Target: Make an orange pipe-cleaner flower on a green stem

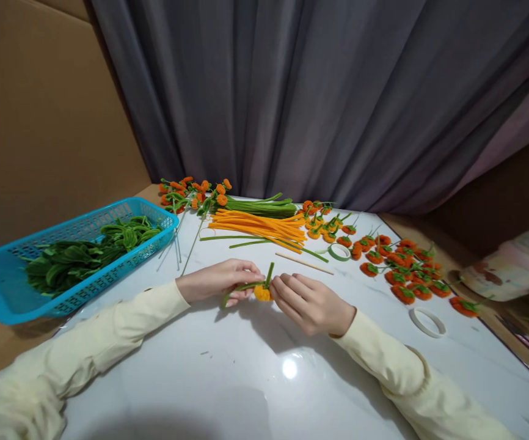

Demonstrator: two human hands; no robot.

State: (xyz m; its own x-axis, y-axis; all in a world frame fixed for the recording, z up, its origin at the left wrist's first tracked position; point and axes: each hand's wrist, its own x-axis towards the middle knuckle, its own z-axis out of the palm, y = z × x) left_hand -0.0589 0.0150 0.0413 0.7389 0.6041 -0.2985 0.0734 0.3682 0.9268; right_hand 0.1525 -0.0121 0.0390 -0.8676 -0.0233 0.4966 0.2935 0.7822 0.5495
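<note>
Near the middle of the white table, my left hand (223, 281) pinches green fuzzy stems attached to a small yellow-orange pumpkin-like piece (263, 293). My right hand (308, 300) is closed at the right side of the same piece, its fingertips bent against it. One green stem (270, 273) sticks upward between the hands. Beyond them lie a bundle of orange fuzzy stems (259, 226), a bundle of green ones (259, 208) and a thin wooden stick (304, 263).
On the left stands a blue basket (3, 305) with green leaf pieces (69, 264). Many orange pieces with green tops (402, 293) lie at the right, near a green tape roll (339, 252) and a white ring (428, 322). A jar (512, 266) stands far right; a grey curtain (264, 91) hangs behind.
</note>
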